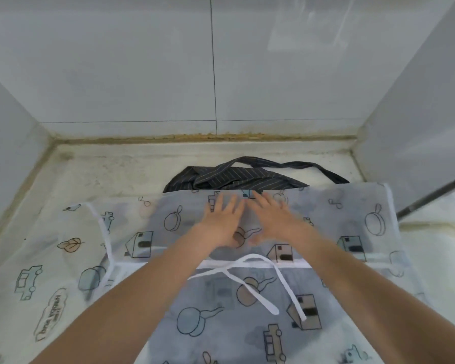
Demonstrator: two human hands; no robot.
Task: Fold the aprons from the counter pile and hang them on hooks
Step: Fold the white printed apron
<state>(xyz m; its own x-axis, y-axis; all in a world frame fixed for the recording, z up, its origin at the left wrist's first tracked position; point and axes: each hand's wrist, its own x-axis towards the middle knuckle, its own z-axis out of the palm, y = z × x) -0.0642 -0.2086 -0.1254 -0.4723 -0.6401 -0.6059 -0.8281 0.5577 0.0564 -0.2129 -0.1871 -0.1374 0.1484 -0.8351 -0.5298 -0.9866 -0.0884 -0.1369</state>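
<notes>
Flat, blurred left hand [222, 219] and right hand [272, 219] on printed apron [326, 227], striped apron [242, 177] half-hidden behind.

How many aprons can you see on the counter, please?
2: a white translucent cartoon-print apron spread in front under both hands, and a dark pinstriped apron bunched behind it by the wall. Others may be hidden underneath.

Two bare forearms ran up from the lower edge of the view over the printed apron [326, 219], and no sleeve, cuff, watch, band or glove showed anywhere along them. The left hand [222, 219] and the right hand [272, 216] were bare as well, with no ring visible on the fingers, which were blurred at their tips. Nothing of the person's clothing appeared, since only forearms and hands were in view.
</notes>
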